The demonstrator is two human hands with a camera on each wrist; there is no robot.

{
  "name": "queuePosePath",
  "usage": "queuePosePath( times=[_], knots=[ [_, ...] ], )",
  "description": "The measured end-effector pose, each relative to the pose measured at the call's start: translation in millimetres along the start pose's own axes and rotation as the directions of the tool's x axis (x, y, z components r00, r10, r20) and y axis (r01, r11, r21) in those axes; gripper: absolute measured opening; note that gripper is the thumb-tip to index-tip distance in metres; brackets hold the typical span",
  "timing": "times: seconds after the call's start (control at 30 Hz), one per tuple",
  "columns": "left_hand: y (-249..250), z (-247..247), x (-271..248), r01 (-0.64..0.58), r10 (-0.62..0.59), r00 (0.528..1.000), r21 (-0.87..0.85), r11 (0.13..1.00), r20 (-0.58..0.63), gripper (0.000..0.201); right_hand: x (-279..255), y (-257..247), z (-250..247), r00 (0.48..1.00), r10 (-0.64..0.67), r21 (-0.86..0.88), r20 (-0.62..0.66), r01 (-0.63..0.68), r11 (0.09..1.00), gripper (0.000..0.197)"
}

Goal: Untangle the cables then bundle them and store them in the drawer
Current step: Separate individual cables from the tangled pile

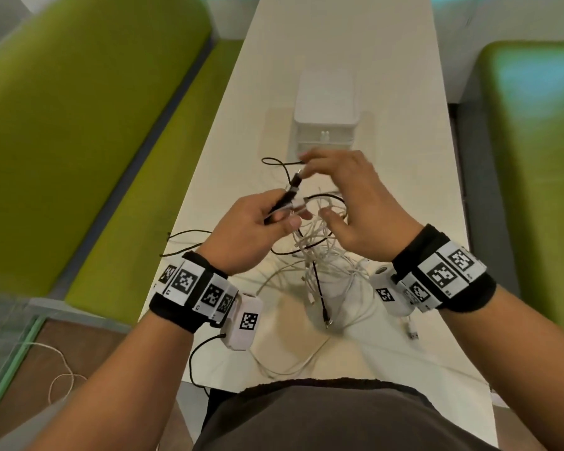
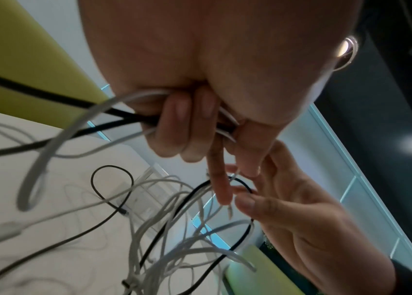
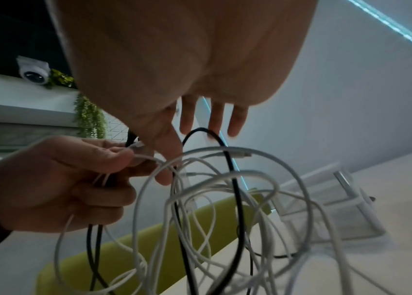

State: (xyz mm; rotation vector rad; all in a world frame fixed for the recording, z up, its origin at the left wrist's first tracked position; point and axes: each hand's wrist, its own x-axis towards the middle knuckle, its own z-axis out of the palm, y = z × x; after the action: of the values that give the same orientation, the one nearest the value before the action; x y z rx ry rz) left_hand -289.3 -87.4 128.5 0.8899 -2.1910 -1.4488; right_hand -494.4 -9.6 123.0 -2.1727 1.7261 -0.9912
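A tangle of white and black cables (image 1: 319, 258) lies on the white table (image 1: 404, 157), partly lifted between my hands. My left hand (image 1: 284, 213) grips several black and white cable ends; in the left wrist view its fingers (image 2: 182, 123) curl round them. My right hand (image 1: 323, 187) hovers over the tangle with fingers spread and straight (image 3: 212, 119), its thumb touching the loops (image 3: 225, 189). The white drawer unit (image 1: 324, 118) stands just beyond my hands, its drawers closed.
Green benches (image 1: 79, 125) run along both sides of the narrow table. A black cable loop (image 1: 274, 162) lies left of the drawer unit. Cables trail over the left table edge (image 1: 183, 242). A loose white USB plug (image 1: 412, 333) lies near my right wrist.
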Motion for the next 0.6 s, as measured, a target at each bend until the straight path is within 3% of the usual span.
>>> queuePosePath(
  times=[0.07, 0.13, 0.2, 0.3, 0.37, 0.47, 0.6],
  knots=[
    [-1, 2, -2, -0.031, 0.030, 0.999, 0.027, 0.999, 0.025, 0.025, 5, -1, 1, 0.987, 0.054, -0.009, 0.149, -0.054, 0.999, 0.039],
    [-5, 3, -4, -0.059, 0.054, 0.997, 0.089, 0.994, 0.058, 0.021, 7, 7, 2, 0.971, 0.098, -0.105, 0.217, -0.077, 0.992, 0.020],
    [-8, 6, -10, -0.059, 0.052, 0.997, 0.137, 0.989, 0.058, 0.028, 6, 14, 4, 0.950, 0.178, -0.199, 0.257, -0.128, 0.972, 0.021],
    [-12, 17, -17, -0.016, 0.020, 0.999, 0.122, 0.992, -0.038, 0.036, 0, 17, 8, 0.911, 0.332, -0.285, 0.244, -0.260, 0.923, 0.024],
    [-13, 24, -19, 0.005, 0.009, 0.988, 0.092, 0.996, -0.152, 0.029, -3, 15, 10, 0.907, 0.382, -0.220, 0.178, -0.341, 0.914, 0.024],
    [-12, 24, -17, 0.053, -0.066, 0.955, -0.053, 0.997, -0.289, 0.037, -1, 4, 3, 0.908, 0.416, -0.045, 0.040, -0.414, 0.909, 0.032],
    [-4, 5, -15, 0.016, -0.063, 0.935, -0.137, 0.990, -0.350, 0.041, 2, -3, -20, 0.883, 0.451, 0.316, -0.127, -0.395, 0.863, 0.040]
  ],
)
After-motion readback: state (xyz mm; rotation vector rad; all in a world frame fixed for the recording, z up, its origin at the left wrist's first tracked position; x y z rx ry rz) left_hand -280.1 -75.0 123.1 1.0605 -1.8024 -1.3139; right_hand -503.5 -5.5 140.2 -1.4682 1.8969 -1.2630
